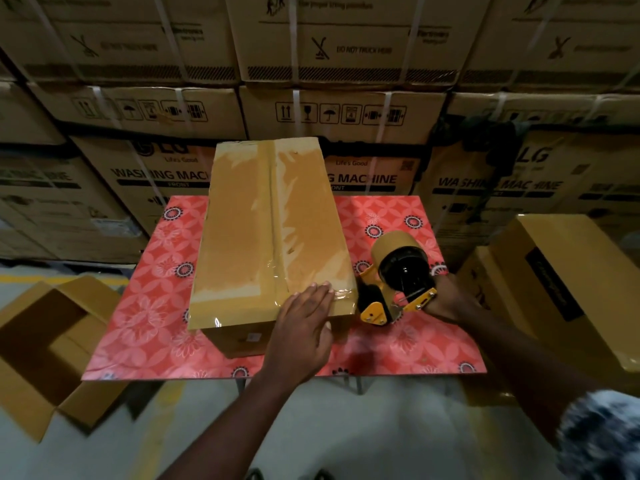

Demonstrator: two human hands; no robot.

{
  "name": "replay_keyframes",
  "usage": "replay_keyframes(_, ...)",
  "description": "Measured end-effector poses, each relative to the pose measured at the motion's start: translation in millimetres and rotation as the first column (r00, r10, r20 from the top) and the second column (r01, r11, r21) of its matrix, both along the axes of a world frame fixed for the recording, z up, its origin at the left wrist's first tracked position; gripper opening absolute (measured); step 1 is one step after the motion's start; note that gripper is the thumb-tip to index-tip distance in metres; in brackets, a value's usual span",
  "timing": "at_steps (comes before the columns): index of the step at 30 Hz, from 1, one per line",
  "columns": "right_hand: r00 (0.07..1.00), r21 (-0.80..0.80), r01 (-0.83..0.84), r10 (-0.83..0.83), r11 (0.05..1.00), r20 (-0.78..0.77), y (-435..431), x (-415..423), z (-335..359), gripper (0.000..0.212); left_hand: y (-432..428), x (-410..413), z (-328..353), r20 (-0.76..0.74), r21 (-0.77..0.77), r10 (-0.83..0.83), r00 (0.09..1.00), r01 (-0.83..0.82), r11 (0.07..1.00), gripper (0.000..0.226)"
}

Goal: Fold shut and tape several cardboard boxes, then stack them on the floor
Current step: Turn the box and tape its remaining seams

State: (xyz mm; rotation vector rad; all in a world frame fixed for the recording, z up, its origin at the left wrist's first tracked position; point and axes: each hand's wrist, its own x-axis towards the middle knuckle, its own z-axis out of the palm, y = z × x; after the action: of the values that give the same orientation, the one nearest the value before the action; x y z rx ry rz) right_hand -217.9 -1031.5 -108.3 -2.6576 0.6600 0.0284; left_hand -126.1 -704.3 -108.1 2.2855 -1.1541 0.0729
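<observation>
Dim scene, glare on tape (287, 237), wide-angle bending at edges, corners perhaps blurred

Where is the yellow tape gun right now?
In the head view, the yellow-and-black tape dispenser is on the pink flowered table, right of the taped cardboard box, held by the right hand.

Box (273, 237) fills the middle of the tabletop (138, 323), front to back. The left strip is bare, so a hand passes there. The right side is tight: the tape dispenser (398, 282) sits just beside the box's near right corner, with your right hand (446, 299) gripping it. Your left hand (304, 327) lies flat on that same corner. Stacked cartons (346, 116) wall off the back. An open box (52, 341) on the floor blocks the left, and closed boxes (561, 278) crowd the tabletop's right edge.
</observation>
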Motion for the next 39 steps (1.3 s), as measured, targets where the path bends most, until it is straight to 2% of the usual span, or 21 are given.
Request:
replay_keyframes(2, 1.0, 0.055, 0.009, -0.009, 0.998, -0.011, -5.5, -5.2, -15.3, 0.037, -1.0, -0.9, -0.2, 0.005, 0.001, 0.002, 1.0, -0.002, 1.0, 0.061)
replay_keyframes(6, 0.97, -0.004, 0.063, -0.062, 0.998, -0.233, -7.9, -21.0, -41.6, 0.036, -0.5, -0.8, 0.3, 0.018, 0.009, -0.005, 1.0, 0.005, 1.0, 0.061)
replay_keyframes(8, 0.95, 0.033, 0.178, -0.163, 0.983, -0.267, -2.5, -31.7, -61.6, 0.043, -0.7, 0.0, 0.7, 0.013, 0.01, -0.005, 1.0, 0.005, 1.0, 0.061)
replay_keyframes(10, 0.896, 0.176, 0.393, -0.333, 0.903, -0.293, 1.0, -42.0, -93.6, 0.045, -1.0, -0.3, 0.7, 0.011, 0.014, -0.004, 1.0, 0.004, 1.0, 0.061)
replay_keyframes(12, 0.82, 0.365, 0.57, -0.486, 0.736, -0.301, 12.3, -48.3, -119.8, 0.035, -1.0, -0.4, 1.1, 0.007, 0.018, -0.002, 1.0, 0.002, 1.0, 0.061)
replay_keyframes(14, 0.718, 0.569, 0.672, -0.605, 0.474, -0.344, 31.3, -48.8, -130.7, 0.033, -0.5, -0.8, 1.2, 0.004, 0.026, -0.003, 1.0, 0.003, 1.0, 0.061)
replay_keyframes(17, 0.663, 0.8, 0.591, -0.629, 0.105, -0.407, 51.1, -41.8, -144.0, 0.03, -1.1, 0.0, 0.7, 0.014, 0.035, -0.005, 1.0, 0.005, 0.999, 0.061)
replay_keyframes(19, 0.674, 0.849, 0.527, -0.589, -0.039, -0.445, 61.9, -33.5, -143.0, 0.044, -1.4, 1.0, 0.2, 0.009, 0.033, -0.004, 1.0, 0.004, 0.999, 0.062)
replay_keyframes(20, 0.678, 0.84, 0.543, -0.581, -0.016, -0.45, 67.1, -28.9, -135.8, 0.051, -1.7, 1.4, -0.1, 0.007, 0.031, -0.005, 1.0, 0.005, 1.0, 0.062)
replay_keyframes(21, 0.715, 0.809, 0.579, -0.541, 0.103, -0.442, 70.5, -24.1, -126.8, 0.063, -2.1, 1.4, -0.3, 0.005, 0.03, -0.007, 1.0, 0.007, 1.0, 0.062)
replay_keyframes(23, 0.823, 0.591, 0.568, -0.376, 0.572, -0.426, 78.9, -20.6, -102.5, 0.091, -2.5, 0.8, -0.9, 0.0, 0.024, -0.006, 1.0, 0.006, 1.0, 0.06)
replay_keyframes(24, 0.868, 0.473, 0.485, -0.337, 0.735, -0.365, 84.0, -18.7, -84.7, 0.09, -2.5, 0.2, -0.8, -0.003, 0.018, 0.003, 1.0, -0.003, 1.0, 0.059)
replay_keyframes(25, 0.914, 0.437, 0.401, -0.322, 0.805, -0.245, 86.6, -14.9, -75.6, 0.082, -3.2, 0.6, -0.6, -0.004, 0.009, 0.012, 1.0, -0.012, 1.0, 0.057)
replay_keyframes(26, 0.941, 0.502, 0.32, -0.329, 0.804, -0.074, 96.4, -11.2, -60.5, 0.07, -3.8, 0.6, -1.4, -0.003, 0.003, 0.018, 1.0, -0.018, 1.0, 0.056)
replay_keyframes(28, 0.862, 0.815, 0.132, -0.471, 0.564, 0.186, 121.6, -0.6, -40.0, 0.046, -4.1, -0.6, -3.2, 0.003, -0.006, 0.025, 1.0, -0.025, 1.0, 0.054)
replay_keyframes(29, 0.824, 0.9, 0.02, -0.517, 0.436, 0.232, 133.3, 3.9, -36.4, 0.046, -4.0, -1.3, -4.0, 0.002, -0.008, 0.027, 1.0, -0.027, 1.0, 0.053)
replay_keyframes(30, 0.803, 0.922, -0.047, -0.534, 0.385, 0.264, 146.0, 10.5, -29.5, 0.052, -4.1, -1.7, -4.0, -0.002, -0.008, 0.028, 1.0, -0.028, 1.0, 0.053)
replay_keyframes(34, 0.753, 0.913, -0.069, -0.58, 0.402, 0.313, 174.2, 32.8, -47.4, 0.081, -4.2, -1.6, -3.5, -0.007, -0.008, 0.023, 1.0, -0.023, 1.0, 0.053)
replay_keyframes(35, 0.73, 0.907, -0.05, -0.604, 0.419, 0.32, 177.7, 35.2, -51.5, 0.079, -4.5, -1.1, -3.5, -0.005, -0.007, 0.021, 1.0, -0.021, 1.0, 0.053)
replay_keyframes(38, 0.701, 0.852, 0.04, -0.622, 0.521, 0.348, 185.1, 35.1, -57.3, 0.032, -4.5, -0.4, -3.9, -0.002, -0.003, 0.028, 1.0, -0.028, 1.0, 0.053)
replay_keyframes(39, 0.702, 0.829, 0.058, -0.613, 0.556, 0.362, 186.8, 34.7, -60.1, 0.025, -4.3, -0.4, -4.5, -0.002, -0.001, 0.031, 1.0, -0.031, 1.0, 0.053)
